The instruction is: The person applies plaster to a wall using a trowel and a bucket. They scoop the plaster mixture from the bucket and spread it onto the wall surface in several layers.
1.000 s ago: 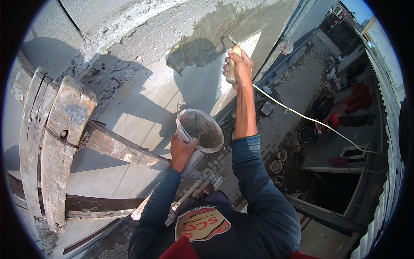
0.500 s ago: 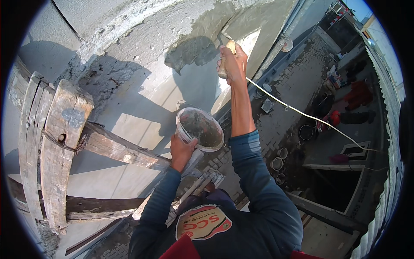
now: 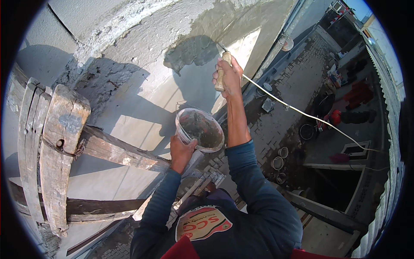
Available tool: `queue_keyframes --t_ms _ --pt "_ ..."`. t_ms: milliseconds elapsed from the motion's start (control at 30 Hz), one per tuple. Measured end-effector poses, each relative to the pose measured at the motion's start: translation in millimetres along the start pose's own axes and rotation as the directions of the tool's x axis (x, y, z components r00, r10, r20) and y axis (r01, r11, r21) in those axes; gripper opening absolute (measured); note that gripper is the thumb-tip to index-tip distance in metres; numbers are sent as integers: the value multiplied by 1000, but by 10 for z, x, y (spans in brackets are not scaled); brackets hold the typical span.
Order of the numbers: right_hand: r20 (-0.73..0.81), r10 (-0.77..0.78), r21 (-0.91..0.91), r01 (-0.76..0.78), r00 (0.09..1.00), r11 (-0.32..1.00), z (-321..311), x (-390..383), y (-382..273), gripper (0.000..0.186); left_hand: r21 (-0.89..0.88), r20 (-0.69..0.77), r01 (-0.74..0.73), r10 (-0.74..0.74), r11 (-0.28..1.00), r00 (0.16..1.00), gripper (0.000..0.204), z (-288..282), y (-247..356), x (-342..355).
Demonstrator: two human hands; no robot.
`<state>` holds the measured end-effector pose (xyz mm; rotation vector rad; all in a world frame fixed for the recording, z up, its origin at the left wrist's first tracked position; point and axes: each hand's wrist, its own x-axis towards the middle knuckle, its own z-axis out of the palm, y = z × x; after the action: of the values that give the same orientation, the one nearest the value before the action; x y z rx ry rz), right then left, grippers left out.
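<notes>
My right hand (image 3: 229, 77) is raised and grips the wooden handle of a trowel (image 3: 221, 73), whose blade presses against a dark wet patch of grey mortar (image 3: 192, 54) on the wall. My left hand (image 3: 182, 151) holds a pale plastic bucket (image 3: 200, 129) by its side, tilted toward me, with grey mortar inside. The bucket hangs just below and left of my right forearm. Both arms wear dark blue sleeves.
Weathered wooden scaffold beams (image 3: 56, 142) jut from the wall (image 3: 129, 108) at left. A thin white cord (image 3: 302, 114) runs from the wall out to the right. Far below lie a paved yard (image 3: 302, 86), several buckets (image 3: 278, 163), and a person in red (image 3: 353, 97).
My right hand with the trowel has moved slightly up along the wall over the wet mortar patch. The bucket in my left hand has stayed about where it was.
</notes>
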<state>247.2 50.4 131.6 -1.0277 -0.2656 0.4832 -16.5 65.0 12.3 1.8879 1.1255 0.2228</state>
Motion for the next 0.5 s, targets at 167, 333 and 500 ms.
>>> queue_keyframes --t_ms 167,333,500 --pt "-82 121 155 -107 989 982 -641 431 100 15 -44 -32 -16 15 999 999 55 -41 152 -64" --pt "-119 194 153 -175 974 973 -785 1074 48 15 29 -206 -241 241 970 948 34 191 -47 3" --pt "9 -8 11 8 1000 1000 -194 435 -362 18 70 -255 -226 236 972 938 32 75 -86 10"
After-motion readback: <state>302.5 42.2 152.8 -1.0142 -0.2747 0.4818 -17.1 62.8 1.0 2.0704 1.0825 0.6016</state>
